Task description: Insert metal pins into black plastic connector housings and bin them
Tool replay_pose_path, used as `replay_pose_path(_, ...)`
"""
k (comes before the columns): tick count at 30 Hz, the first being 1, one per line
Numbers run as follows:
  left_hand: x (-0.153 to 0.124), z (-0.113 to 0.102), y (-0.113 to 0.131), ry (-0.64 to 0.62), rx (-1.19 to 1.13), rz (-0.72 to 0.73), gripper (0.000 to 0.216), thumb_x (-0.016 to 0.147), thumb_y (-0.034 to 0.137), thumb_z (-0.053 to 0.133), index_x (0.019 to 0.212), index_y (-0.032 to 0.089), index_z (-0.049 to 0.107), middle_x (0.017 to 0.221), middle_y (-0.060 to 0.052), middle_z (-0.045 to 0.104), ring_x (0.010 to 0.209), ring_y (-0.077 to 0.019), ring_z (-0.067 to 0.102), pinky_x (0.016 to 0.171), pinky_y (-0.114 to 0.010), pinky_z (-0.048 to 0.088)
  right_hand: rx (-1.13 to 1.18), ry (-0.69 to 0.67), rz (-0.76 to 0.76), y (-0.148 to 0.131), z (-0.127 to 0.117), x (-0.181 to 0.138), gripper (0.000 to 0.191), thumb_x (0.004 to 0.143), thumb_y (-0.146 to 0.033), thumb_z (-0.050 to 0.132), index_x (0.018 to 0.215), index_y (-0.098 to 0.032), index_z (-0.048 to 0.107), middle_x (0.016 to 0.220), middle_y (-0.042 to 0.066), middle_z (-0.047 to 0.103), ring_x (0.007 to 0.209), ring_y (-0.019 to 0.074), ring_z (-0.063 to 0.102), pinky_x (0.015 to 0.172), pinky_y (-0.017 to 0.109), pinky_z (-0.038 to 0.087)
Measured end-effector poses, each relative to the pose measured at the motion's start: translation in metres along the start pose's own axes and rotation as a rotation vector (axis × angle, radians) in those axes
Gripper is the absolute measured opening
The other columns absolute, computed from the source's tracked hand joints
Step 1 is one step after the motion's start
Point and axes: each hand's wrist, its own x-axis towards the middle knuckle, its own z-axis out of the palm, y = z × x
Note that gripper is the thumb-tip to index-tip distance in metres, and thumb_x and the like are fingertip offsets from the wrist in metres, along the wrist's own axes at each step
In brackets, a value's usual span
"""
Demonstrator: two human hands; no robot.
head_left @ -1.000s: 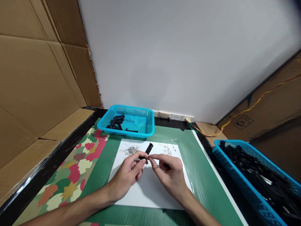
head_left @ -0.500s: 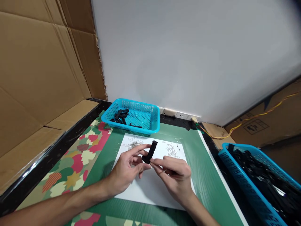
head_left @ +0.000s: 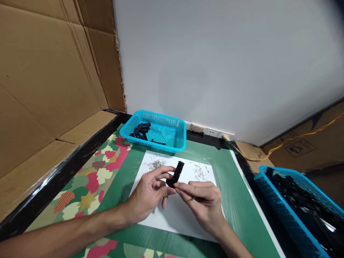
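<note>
A narrow black plastic part (head_left: pixel 177 172) is held tilted up above the white sheet (head_left: pixel 172 220). My left hand (head_left: pixel 149 191) grips its lower left side between thumb and fingers. The thumb and forefinger of my right hand (head_left: pixel 202 200) are pinched together against the part's lower end. A thin, shiny metal piece (head_left: pixel 192 199) shows between the right fingers; its exact kind is too small to tell. Behind the hands, a pile of tiny metal pieces (head_left: pixel 157 164) lies on the sheet at left, and a looser scatter of metal pieces (head_left: pixel 199 172) at right.
A blue basket (head_left: pixel 153 145) with several black parts (head_left: pixel 141 130) stands at the back. Another blue basket (head_left: pixel 285 211), heaped with black parts, is at right. Cardboard (head_left: pixel 53 71) walls the left side; sockets (head_left: pixel 211 132) and a yellow cable (head_left: pixel 271 152) run along the wall.
The whole view has shifted slightly, so things appear a little farther right. Both hands keep their grip on the black part, which has turned slightly.
</note>
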Motion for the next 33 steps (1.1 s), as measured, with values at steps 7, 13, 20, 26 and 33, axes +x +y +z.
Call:
replay_pose_path(7, 0.000, -0.002, -0.003, -0.048, 0.017, -0.030, 0.061, 0.092, 0.053, 0.083, 0.143, 0.023, 0.066, 0.130, -0.019, 0.072, 0.046, -0.0092, 0.068, 0.038, -0.018, 0.038, -0.416, -0.023, -0.286, 0.010, -0.009, -0.003, 0.032, 0.107, -0.015, 0.059, 0.126, -0.022, 0.084, 0.055, -0.005, 0.050, 0.046, 0.0098, 0.041, 0.047, 0.025, 0.030)
replay_pose_path(13, 0.000, -0.004, -0.002, -0.131, 0.017, -0.066, 0.071, 0.100, 0.060, 0.071, 0.153, 0.015, 0.060, 0.069, -0.001, 0.065, 0.049, -0.0101, 0.053, 0.042, -0.018, 0.035, -0.545, -0.023, -0.384, 0.009, -0.013, 0.002, 0.029, 0.109, -0.014, 0.061, 0.132, -0.019, 0.078, 0.057, -0.008, 0.047, 0.048, 0.0100, 0.038, 0.049, 0.026, 0.029)
replay_pose_path(20, -0.001, -0.003, 0.004, -0.210, 0.054, -0.023, 0.054, 0.108, 0.057, 0.060, 0.148, 0.021, 0.068, 0.099, -0.007, 0.066, 0.062, -0.0087, 0.047, 0.048, -0.020, 0.032, -0.692, -0.031, -0.438, 0.011, -0.026, 0.002, 0.032, 0.107, -0.008, 0.057, 0.128, -0.019, 0.078, 0.060, -0.005, 0.052, 0.051, 0.0111, 0.043, 0.053, 0.028, 0.032)
replay_pose_path(26, 0.000, -0.004, 0.014, -0.252, 0.260, 0.067, 0.044, 0.113, 0.050, 0.051, 0.145, 0.026, 0.071, 0.113, -0.009, 0.069, 0.078, -0.0141, 0.059, 0.066, -0.025, 0.048, -0.786, -0.034, -0.500, 0.009, -0.032, 0.004, 0.038, 0.104, 0.000, 0.050, 0.119, -0.018, 0.080, 0.059, -0.005, 0.044, 0.051, 0.0120, 0.036, 0.053, 0.030, 0.027)
replay_pose_path(33, 0.006, -0.012, 0.019, -0.064, 0.706, 0.331, 0.039, 0.094, 0.031, 0.082, 0.131, 0.025, 0.073, 0.123, -0.006, 0.076, 0.092, -0.0183, 0.068, 0.070, -0.028, 0.052, -0.741, -0.055, -0.477, 0.018, -0.033, 0.003, 0.028, 0.105, -0.002, 0.054, 0.114, -0.014, 0.078, 0.062, -0.005, 0.052, 0.052, 0.0109, 0.041, 0.054, 0.029, 0.030)
